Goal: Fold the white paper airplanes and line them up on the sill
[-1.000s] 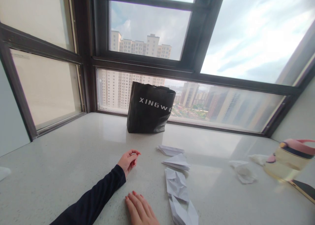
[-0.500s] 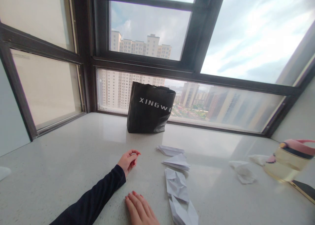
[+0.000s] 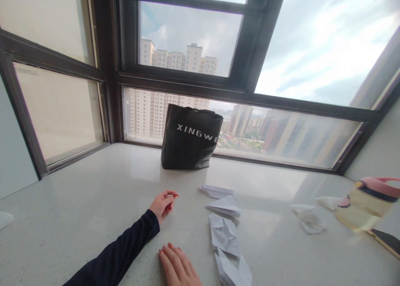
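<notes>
My left hand (image 3: 163, 205), in a dark sleeve, rests on its side on the pale speckled sill with fingers loosely curved and nothing seen in them. Nearer to me, my right hand (image 3: 178, 264) lies flat, palm down, fingers stretched out. To the right of both hands runs a column of folded white papers: a long narrow one (image 3: 217, 191), a pointed paper airplane (image 3: 225, 206), a square with raised folds (image 3: 224, 234) and, closest, a piece with upright flaps (image 3: 233, 269). Neither hand touches them.
Against the window stands a black bag (image 3: 192, 138) with white lettering. At the right are crumpled tissues (image 3: 309, 219), a pink-lidded bottle (image 3: 364, 204) and a dark phone-like object (image 3: 386, 241). A white thing (image 3: 5, 219) shows at the left edge. Dark window frames (image 3: 187, 81) bound the sill.
</notes>
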`<act>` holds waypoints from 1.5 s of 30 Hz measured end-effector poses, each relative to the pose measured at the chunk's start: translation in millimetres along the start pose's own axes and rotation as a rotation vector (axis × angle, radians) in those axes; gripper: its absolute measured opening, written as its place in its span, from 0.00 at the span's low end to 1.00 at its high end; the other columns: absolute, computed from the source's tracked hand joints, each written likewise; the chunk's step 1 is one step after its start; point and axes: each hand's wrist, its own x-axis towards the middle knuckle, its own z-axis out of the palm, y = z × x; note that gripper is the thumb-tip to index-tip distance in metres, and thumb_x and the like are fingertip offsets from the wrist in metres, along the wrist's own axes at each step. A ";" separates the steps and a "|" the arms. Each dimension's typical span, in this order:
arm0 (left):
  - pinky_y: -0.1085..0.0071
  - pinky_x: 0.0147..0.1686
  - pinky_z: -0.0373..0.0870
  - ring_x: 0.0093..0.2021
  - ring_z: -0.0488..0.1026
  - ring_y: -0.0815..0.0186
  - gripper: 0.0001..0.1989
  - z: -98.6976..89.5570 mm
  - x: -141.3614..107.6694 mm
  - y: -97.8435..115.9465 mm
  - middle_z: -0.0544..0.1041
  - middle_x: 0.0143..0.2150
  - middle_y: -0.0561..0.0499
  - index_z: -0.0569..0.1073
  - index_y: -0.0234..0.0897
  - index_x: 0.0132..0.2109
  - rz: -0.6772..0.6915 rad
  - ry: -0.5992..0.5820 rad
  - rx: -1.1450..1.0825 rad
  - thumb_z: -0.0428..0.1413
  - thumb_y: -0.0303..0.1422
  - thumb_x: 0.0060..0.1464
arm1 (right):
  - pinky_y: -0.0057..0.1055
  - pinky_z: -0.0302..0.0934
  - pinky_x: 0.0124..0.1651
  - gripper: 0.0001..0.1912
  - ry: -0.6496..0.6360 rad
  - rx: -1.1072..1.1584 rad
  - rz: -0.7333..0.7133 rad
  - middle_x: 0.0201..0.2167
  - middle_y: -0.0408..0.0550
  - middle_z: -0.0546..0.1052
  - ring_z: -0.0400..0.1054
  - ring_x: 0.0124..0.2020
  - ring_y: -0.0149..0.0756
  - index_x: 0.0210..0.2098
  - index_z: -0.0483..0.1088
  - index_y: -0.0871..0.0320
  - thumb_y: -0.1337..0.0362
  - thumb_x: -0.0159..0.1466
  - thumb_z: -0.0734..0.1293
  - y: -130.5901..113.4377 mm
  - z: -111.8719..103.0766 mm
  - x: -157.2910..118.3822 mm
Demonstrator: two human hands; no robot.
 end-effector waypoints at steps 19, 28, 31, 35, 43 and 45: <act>0.80 0.12 0.42 0.10 0.51 0.78 0.08 1.7 -1.1 1.4 0.60 0.11 0.61 0.67 0.34 0.26 -0.010 -0.004 -0.013 0.55 0.31 0.33 | 0.24 0.64 0.41 0.19 -0.158 -0.035 -0.119 0.35 0.47 0.76 0.70 0.37 0.32 0.40 0.69 0.56 0.64 0.64 0.48 11.0 -8.3 -3.3; 0.79 0.12 0.42 0.10 0.52 0.78 0.08 1.6 -0.6 1.5 0.60 0.11 0.60 0.67 0.34 0.26 -0.009 0.002 -0.013 0.54 0.31 0.33 | 0.25 0.66 0.37 0.24 -0.029 -0.010 -0.024 0.32 0.45 0.77 0.71 0.34 0.31 0.36 0.70 0.55 0.65 0.65 0.44 1.5 -0.5 -0.5; 0.79 0.12 0.42 0.10 0.52 0.78 0.08 2.1 -0.7 2.1 0.60 0.11 0.60 0.67 0.34 0.26 -0.020 0.006 -0.015 0.54 0.31 0.32 | 0.24 0.65 0.39 0.25 0.085 0.007 0.036 0.29 0.46 0.77 0.71 0.34 0.31 0.35 0.70 0.56 0.65 0.65 0.43 -3.0 4.1 0.8; 0.80 0.12 0.42 0.11 0.51 0.78 0.08 2.8 -1.6 3.0 0.60 0.11 0.60 0.67 0.34 0.26 -0.020 0.013 -0.019 0.54 0.31 0.32 | 0.25 0.65 0.39 0.25 0.102 0.029 0.059 0.28 0.46 0.77 0.71 0.33 0.31 0.35 0.70 0.57 0.65 0.65 0.43 -6.1 7.2 1.1; 0.80 0.12 0.43 0.10 0.52 0.78 0.08 2.2 -0.6 2.2 0.60 0.10 0.60 0.66 0.34 0.26 -0.021 0.014 -0.027 0.54 0.30 0.32 | 0.24 0.65 0.38 0.26 0.098 -0.009 0.045 0.28 0.45 0.77 0.71 0.33 0.31 0.33 0.70 0.56 0.66 0.65 0.42 -6.4 6.1 2.6; 0.80 0.12 0.44 0.10 0.51 0.79 0.08 2.3 -0.4 2.3 0.60 0.10 0.61 0.66 0.33 0.26 -0.023 0.013 -0.033 0.54 0.30 0.32 | 0.25 0.65 0.38 0.26 0.118 -0.001 0.053 0.27 0.44 0.77 0.71 0.32 0.30 0.32 0.70 0.55 0.67 0.65 0.42 -6.6 7.3 2.8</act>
